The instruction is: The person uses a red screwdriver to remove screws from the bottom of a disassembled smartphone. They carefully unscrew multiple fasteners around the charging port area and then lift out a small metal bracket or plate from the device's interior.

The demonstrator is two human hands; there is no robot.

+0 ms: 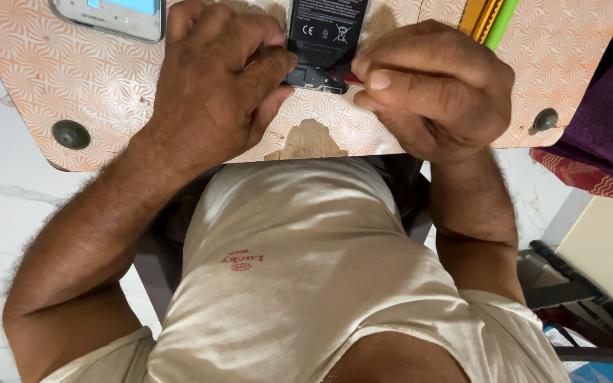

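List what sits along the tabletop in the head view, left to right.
Silver phone → left hand → black opened phone → right hand → yellow and green tools → round bolt cap.

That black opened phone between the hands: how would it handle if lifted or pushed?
The black opened phone looks flat and rigid, so it probably slides rather than rolls. Its exposed insides suggest fragility. The left hand and right hand both pinch its lower edge, hinting it shifts easily.

I see a black phone [326,39] lying flat on the patterned table [94,78], back open, battery showing, at twelve o'clock in my view. Its near end is pinched between both thumbs, touching them.
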